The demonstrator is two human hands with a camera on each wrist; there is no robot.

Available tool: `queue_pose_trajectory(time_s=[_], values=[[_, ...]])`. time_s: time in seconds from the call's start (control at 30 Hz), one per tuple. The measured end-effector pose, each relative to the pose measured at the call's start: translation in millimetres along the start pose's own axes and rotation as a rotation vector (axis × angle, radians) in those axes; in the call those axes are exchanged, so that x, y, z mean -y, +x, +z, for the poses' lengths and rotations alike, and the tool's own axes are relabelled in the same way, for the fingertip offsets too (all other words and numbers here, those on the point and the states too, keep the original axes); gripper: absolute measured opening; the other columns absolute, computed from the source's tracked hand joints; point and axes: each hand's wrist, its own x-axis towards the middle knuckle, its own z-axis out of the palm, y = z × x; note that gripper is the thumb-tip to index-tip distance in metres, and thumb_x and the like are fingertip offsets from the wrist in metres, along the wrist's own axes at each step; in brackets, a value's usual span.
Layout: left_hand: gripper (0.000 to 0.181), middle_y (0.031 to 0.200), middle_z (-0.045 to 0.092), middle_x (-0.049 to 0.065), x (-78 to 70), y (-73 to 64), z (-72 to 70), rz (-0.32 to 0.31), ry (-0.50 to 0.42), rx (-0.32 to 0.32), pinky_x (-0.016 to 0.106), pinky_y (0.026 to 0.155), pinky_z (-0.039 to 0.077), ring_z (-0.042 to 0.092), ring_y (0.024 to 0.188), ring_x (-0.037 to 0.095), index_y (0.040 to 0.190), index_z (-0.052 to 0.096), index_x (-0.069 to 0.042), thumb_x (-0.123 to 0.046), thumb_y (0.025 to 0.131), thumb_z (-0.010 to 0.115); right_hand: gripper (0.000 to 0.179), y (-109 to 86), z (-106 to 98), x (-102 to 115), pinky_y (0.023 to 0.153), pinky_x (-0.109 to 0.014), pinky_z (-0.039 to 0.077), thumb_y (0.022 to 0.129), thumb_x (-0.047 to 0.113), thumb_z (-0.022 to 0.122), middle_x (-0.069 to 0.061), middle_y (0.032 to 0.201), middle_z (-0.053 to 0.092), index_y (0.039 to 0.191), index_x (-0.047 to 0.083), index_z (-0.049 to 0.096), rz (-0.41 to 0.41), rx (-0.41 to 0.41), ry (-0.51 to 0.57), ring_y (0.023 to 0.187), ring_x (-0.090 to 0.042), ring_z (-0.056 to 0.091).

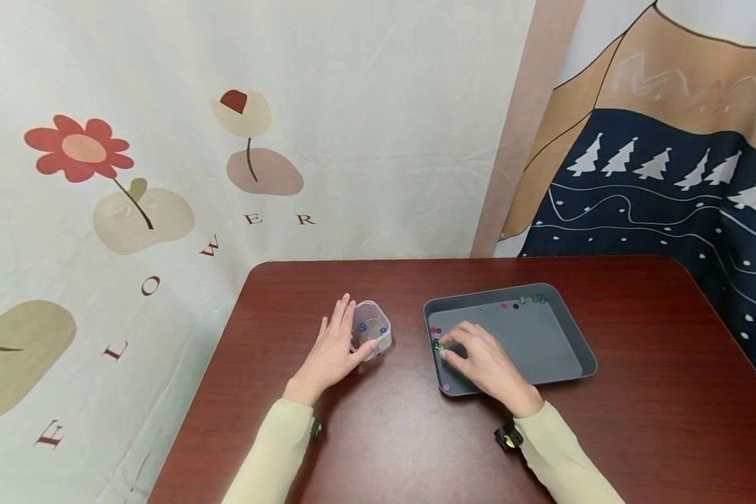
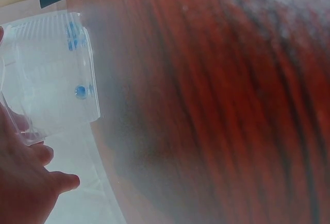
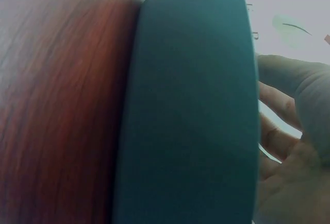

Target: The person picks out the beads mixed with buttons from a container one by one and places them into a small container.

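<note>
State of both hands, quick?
Left hand: open, touching the clear container.
Right hand: at the beads in the gray tray; can't tell if pinching one.

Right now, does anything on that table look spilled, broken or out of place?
Slightly: the tray sits a little askew to the far edge of the table, and small beads lie scattered toward its sides. No spill or damage shows; the tub stands upright with blue beads inside.
</note>
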Motion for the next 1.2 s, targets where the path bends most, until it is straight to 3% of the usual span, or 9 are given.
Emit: queue_pose_trajectory(time_s=[0.47,0.73,1.2], values=[[0.094,0.172,0.012,0.016,-1.8,1.6,-0.5,-0.019,0.002,0.018,0.064,0.121,0.018,0.014,0.157,0.039,0.162,0.023,0.002,-0.056,0.099,0.061,0.016,8.0,-1,22,0.077,-0.036,0.052,0.093,0.020,0.079,0.004,0.110,0.069,0.109,0.015,0.078,-0.016,-0.080,0.098,0.097,-0.019,0.066],[0.094,0.172,0.012,0.016,-0.2,1.2,1.0,-0.015,0.001,0.012,0.064,0.121,0.019,0.014,0.157,0.039,0.162,0.022,0.002,-0.056,0.099,0.061,0.016,19.8,0,35,0.080,-0.037,0.053,0.095,0.020,0.077,0.004,0.109,0.069,0.110,0.015,0.077,-0.046,-0.126,0.125,0.101,-0.016,0.065],[0.095,0.172,0.011,0.017,-0.6,1.4,1.6,-0.014,-0.005,0.013,0.064,0.121,0.018,0.013,0.157,0.040,0.163,0.020,0.002,-0.057,0.099,0.061,0.017,36.9,2,51,0.072,-0.031,0.052,0.097,0.022,0.075,0.004,0.111,0.068,0.112,0.013,0.077,-0.073,-0.159,0.153,0.085,-0.009,0.059]])
